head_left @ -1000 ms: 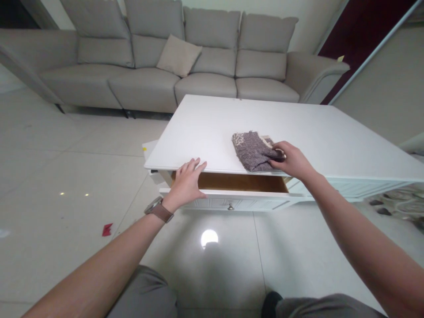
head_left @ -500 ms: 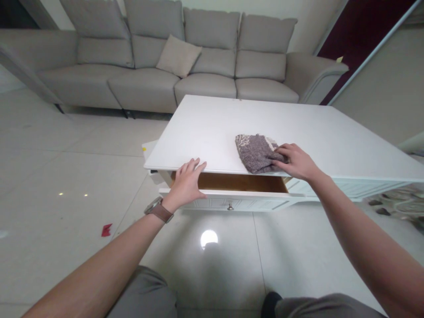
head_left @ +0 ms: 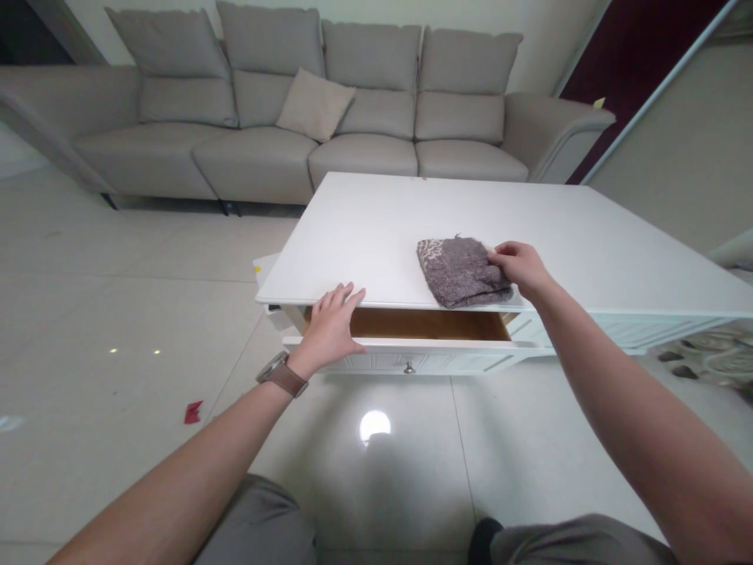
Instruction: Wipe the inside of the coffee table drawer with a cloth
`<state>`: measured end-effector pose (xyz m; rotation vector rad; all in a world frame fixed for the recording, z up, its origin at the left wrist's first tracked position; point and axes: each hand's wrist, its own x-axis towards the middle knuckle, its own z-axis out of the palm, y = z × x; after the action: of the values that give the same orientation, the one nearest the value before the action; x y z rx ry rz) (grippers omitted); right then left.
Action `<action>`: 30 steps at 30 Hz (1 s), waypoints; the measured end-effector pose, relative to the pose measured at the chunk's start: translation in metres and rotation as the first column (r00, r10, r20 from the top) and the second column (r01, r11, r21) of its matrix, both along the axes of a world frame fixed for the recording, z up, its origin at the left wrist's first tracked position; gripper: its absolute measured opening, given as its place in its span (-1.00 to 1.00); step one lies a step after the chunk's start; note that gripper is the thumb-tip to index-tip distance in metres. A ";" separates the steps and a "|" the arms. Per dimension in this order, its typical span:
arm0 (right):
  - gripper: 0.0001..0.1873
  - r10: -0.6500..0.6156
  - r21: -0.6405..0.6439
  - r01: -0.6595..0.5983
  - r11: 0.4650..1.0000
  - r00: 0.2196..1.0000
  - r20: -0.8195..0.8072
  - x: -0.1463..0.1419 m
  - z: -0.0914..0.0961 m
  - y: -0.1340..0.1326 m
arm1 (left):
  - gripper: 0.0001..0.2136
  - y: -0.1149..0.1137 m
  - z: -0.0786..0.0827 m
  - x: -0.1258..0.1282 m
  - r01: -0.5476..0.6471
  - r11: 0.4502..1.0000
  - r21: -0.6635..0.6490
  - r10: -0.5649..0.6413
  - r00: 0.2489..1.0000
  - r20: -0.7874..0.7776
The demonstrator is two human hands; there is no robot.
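A folded brown cloth [head_left: 462, 275] with a pale pattern at its left corner lies on the white coffee table [head_left: 365, 227], close to the front edge. My right hand [head_left: 522, 267] pinches the cloth at its right side, thumb and fingers together. At the table's front, a drawer [head_left: 435, 358] with a small metal knob is pulled partly out, its brown inside showing. My left hand [head_left: 336, 326] rests over the left part of the table edge and the drawer front, fingers spread, holding nothing. A watch with a brown strap is on the left wrist.
Behind the table stands a long grey sofa [head_left: 264, 161] with a beige cushion [head_left: 316, 106]. A red scrap [head_left: 192, 412] lies on the tiled floor at left. A patterned rug [head_left: 711, 361] shows at right, and another white drawer [head_left: 266, 267] juts out at the table's left side.
My right hand has moved up slightly along the cloth's right side, and the cloth's edge there lies flatter. My left hand stays at the drawer. The view has shifted slightly.
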<state>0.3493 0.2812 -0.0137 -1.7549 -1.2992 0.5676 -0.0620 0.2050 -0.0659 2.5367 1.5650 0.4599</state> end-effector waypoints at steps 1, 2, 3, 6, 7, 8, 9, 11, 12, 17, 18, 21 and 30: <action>-0.74 -0.024 0.033 0.025 0.999 0.999 -0.027 0.003 -0.002 0.000 | 0.08 0.000 0.000 0.000 -0.001 1.000 0.003 0.001 1.000 -0.001; -0.73 -0.044 0.040 0.045 0.998 0.999 -0.031 0.006 -0.004 0.000 | 0.09 0.000 0.000 0.000 -0.002 1.000 0.003 0.002 1.000 -0.003; -0.72 -0.059 0.027 0.059 0.998 0.998 -0.007 0.010 -0.006 0.000 | 0.09 0.000 0.000 0.000 -0.005 1.000 0.003 0.005 1.000 -0.004; -0.67 -0.100 -0.003 0.102 0.995 0.980 0.171 0.021 -0.014 0.000 | 0.09 0.001 0.000 0.001 -0.013 1.000 -0.006 0.013 1.000 -0.005; -0.65 -0.101 0.006 0.102 0.995 0.969 0.226 0.023 -0.014 -0.001 | 0.08 0.001 0.000 0.001 -0.014 1.000 -0.009 0.014 1.000 -0.004; -0.64 -0.091 0.017 0.090 0.996 0.960 0.266 0.025 -0.013 -0.002 | 0.08 0.001 0.000 0.001 -0.014 1.000 -0.012 0.014 1.000 -0.003; -0.62 -0.070 0.024 0.066 0.998 0.952 0.297 0.025 -0.011 -0.004 | 0.08 0.001 0.000 0.000 -0.014 1.000 -0.014 0.014 1.000 -0.002; -0.63 -0.015 0.042 0.000 0.999 0.933 0.361 0.020 -0.002 -0.009 | 0.08 0.001 0.000 0.000 -0.011 1.000 -0.016 0.011 1.000 -0.002; -0.64 0.005 0.071 -0.036 0.997 0.916 0.401 0.016 0.004 -0.014 | 0.08 0.001 0.000 0.000 -0.009 1.000 -0.016 0.009 1.000 -0.002; -0.58 0.266 0.134 -0.436 0.890 0.734 0.625 -0.014 0.024 -0.043 | 0.09 0.001 0.000 0.001 -0.012 1.000 -0.009 0.012 1.000 -0.005; -0.55 0.371 0.057 -0.526 0.849 0.668 0.645 -0.018 0.022 -0.048 | 0.09 0.001 0.000 0.001 -0.014 1.000 -0.006 0.014 1.000 -0.006; -0.38 0.550 -0.138 -0.634 0.761 0.518 0.655 -0.019 0.008 -0.055 | 0.08 0.001 -0.001 0.000 -0.010 1.000 -0.003 0.010 1.000 0.000; -0.27 0.503 -0.125 -0.658 0.742 0.424 0.753 -0.008 -0.008 -0.058 | 0.07 -0.002 0.004 0.001 -0.004 1.000 0.014 0.004 1.000 -0.011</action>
<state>0.3410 0.2231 -0.0215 -1.3391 -2.5426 0.0040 -0.0606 0.2031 -0.0621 2.5511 1.5763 0.4605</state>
